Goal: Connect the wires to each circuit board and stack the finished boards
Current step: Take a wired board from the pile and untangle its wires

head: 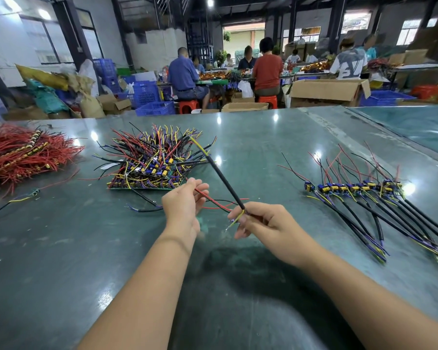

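right hand pinches near end of black sheathed cable, long axis running up-left away from it, yellow tip over board pile. left hand, fingers curled, holds thin red and black wires just left of that end. likely next: joining them; hands near, not touching. finished row well right.

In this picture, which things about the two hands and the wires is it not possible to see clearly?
- Head view: whether the left hand holds a board with the red and black wires; its palm faces away.
- Head view: the bare tips of the black cable in the right hand; too small, blurred.
- Head view: the number of boards in the pile; wires cover them.
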`<state>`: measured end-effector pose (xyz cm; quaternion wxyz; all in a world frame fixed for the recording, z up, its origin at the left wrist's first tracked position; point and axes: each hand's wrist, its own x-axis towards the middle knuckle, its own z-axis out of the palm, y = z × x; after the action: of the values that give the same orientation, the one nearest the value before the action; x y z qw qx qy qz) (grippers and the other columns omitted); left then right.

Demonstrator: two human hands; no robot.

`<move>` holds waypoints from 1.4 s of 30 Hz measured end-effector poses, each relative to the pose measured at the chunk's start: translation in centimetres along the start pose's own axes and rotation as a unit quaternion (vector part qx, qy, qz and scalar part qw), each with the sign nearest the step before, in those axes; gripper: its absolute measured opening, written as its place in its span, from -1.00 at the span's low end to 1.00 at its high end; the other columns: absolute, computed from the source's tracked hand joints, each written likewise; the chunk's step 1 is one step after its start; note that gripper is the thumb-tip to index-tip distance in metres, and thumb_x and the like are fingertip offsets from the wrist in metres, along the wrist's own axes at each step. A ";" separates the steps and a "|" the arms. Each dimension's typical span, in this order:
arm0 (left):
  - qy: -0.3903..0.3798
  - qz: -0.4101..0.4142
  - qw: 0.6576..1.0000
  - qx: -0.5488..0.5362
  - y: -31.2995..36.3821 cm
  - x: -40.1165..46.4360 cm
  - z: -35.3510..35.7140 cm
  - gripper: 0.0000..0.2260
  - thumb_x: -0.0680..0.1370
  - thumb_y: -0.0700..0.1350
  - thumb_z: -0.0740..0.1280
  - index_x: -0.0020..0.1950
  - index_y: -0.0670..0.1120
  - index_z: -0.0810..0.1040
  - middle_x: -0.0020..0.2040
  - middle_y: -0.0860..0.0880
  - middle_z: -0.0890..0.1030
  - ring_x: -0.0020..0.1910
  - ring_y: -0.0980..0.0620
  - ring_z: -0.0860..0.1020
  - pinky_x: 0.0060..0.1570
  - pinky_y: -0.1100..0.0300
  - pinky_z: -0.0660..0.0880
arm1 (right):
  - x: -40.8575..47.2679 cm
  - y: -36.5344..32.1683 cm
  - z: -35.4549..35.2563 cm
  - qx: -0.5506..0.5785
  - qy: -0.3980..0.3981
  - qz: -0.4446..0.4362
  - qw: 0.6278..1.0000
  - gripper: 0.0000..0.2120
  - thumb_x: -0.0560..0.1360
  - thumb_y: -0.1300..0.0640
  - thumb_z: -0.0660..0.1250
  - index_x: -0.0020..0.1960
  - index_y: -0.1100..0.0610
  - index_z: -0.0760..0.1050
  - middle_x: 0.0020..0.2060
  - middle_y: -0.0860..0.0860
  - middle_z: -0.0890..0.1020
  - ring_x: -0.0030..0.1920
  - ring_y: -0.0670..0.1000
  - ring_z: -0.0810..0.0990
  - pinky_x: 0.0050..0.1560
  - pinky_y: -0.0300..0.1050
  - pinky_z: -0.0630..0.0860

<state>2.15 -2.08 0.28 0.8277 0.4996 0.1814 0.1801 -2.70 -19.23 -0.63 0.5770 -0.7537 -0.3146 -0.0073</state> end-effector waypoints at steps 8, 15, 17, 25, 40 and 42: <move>-0.203 -0.040 0.978 -0.031 0.5 -1.2 -0.1 -0.73 0.55 0.07 0.25 -0.06 -0.10 0.61 -0.22 0.00 0.69 -0.32 0.13 0.62 -0.30 0.31 0.56 | 0.2 0.2 0.2 0.081 0.082 0.031 0.993 -0.71 0.59 0.33 0.19 -0.02 0.00 0.59 -0.22 -0.19 0.66 -0.28 -0.06 0.66 -0.13 -0.15 0.58; -0.366 0.007 0.911 0.191 -2.1 -3.4 0.9 -0.83 0.60 -0.12 0.23 0.04 -0.08 0.62 -0.15 0.04 0.70 -0.13 0.05 0.68 -0.18 0.28 0.56 | 0.6 1.1 -1.8 -0.147 0.184 0.024 0.972 -0.75 0.57 0.17 0.27 0.00 -0.17 0.59 0.00 -0.20 0.50 0.10 -0.11 0.34 0.11 -0.45 0.23; -0.334 0.056 0.918 0.206 -2.3 -3.2 0.9 -0.81 0.61 -0.18 0.23 -0.03 -0.06 0.64 -0.24 0.06 0.70 -0.22 0.13 0.67 -0.23 0.32 0.57 | 0.5 1.2 -1.7 -0.165 0.168 0.044 0.971 -0.66 0.54 0.21 0.30 -0.04 -0.27 0.52 0.04 -0.16 0.44 0.10 -0.10 0.25 0.05 -0.42 0.21; -0.279 0.140 0.919 0.242 -2.8 -2.7 1.4 -0.77 0.47 -0.33 0.39 -0.26 -0.01 0.66 -0.33 0.03 0.67 -0.28 0.11 0.61 -0.11 0.18 0.58 | 0.7 1.7 -1.7 -0.077 0.205 0.074 0.973 -0.92 0.47 0.14 0.41 -0.15 -0.03 0.64 -0.20 -0.10 0.64 -0.31 -0.20 0.52 -0.23 -0.35 0.36; -0.295 -0.051 0.951 -0.078 -0.6 -3.0 1.2 -0.90 0.52 -0.27 0.28 -0.14 -0.17 0.59 -0.27 -0.09 0.69 -0.35 0.06 0.66 -0.34 0.32 0.57 | 1.0 0.8 -2.2 0.354 0.233 0.074 0.903 -0.89 0.45 0.37 0.34 -0.13 0.19 0.56 -0.29 0.10 0.68 -0.23 0.01 0.67 -0.17 -0.25 0.58; -0.296 -0.050 0.952 -0.066 -0.6 -3.0 1.2 -0.91 0.52 -0.24 0.28 -0.12 -0.16 0.59 -0.26 -0.08 0.69 -0.33 0.06 0.66 -0.32 0.31 0.58 | 1.0 0.7 -2.3 0.345 0.243 0.076 0.903 -0.90 0.45 0.38 0.34 -0.13 0.21 0.56 -0.29 0.11 0.67 -0.25 0.00 0.66 -0.17 -0.24 0.58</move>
<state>0.18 -4.69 0.61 0.8834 0.4649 -0.0591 -0.0063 -0.77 -20.87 -0.15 0.8583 -0.5040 -0.0892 -0.0379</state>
